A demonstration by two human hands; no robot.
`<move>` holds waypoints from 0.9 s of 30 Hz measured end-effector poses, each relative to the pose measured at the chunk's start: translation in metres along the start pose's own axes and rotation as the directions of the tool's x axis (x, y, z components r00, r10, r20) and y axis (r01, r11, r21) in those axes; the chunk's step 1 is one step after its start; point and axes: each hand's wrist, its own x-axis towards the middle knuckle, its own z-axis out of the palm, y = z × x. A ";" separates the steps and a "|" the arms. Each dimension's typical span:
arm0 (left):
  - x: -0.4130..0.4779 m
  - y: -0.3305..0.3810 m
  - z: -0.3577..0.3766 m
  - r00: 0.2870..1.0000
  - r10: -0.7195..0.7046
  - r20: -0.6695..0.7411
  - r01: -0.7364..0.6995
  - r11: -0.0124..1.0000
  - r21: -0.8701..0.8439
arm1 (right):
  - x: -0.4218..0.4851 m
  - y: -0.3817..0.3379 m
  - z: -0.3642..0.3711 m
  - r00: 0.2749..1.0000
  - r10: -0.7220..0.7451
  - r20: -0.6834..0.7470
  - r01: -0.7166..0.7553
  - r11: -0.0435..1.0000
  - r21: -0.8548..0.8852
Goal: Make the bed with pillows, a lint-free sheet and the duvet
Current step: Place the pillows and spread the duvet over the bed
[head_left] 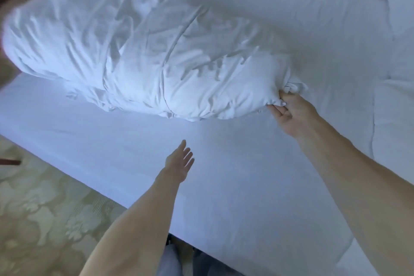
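The bundled duvet (pixel 143 56) lay across the sheet (pixel 224 175). Our right hand (pixel 289 114) gripped its bunched end, while our left hand (pixel 180 161) was spread and held nothing. We judged it best to find a second corner before shaking it out toward the pillows (pixel 401 18).

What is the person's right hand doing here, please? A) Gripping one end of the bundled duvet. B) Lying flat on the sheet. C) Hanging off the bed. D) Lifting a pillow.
A: the right hand curls its fingers into the gathered end of the duvet, while the left hand is open and holds nothing.
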 end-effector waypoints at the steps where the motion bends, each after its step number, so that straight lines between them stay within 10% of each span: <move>1: 0.011 0.002 -0.008 0.999 0.008 -0.036 -0.009 0.999 -0.032 | 0.005 0.006 0.004 0.999 0.031 0.018 -0.031 1.000 0.000; 19: 0.174 0.048 0.072 0.982 0.187 0.013 -0.180 0.958 -0.223 | 0.032 0.003 0.033 0.989 -0.066 0.129 0.031 0.967 0.255; 27: 0.111 0.028 0.060 0.977 0.206 -0.055 -0.214 0.937 -0.275 | 0.018 -0.009 0.043 0.997 -0.020 0.072 0.002 0.971 0.240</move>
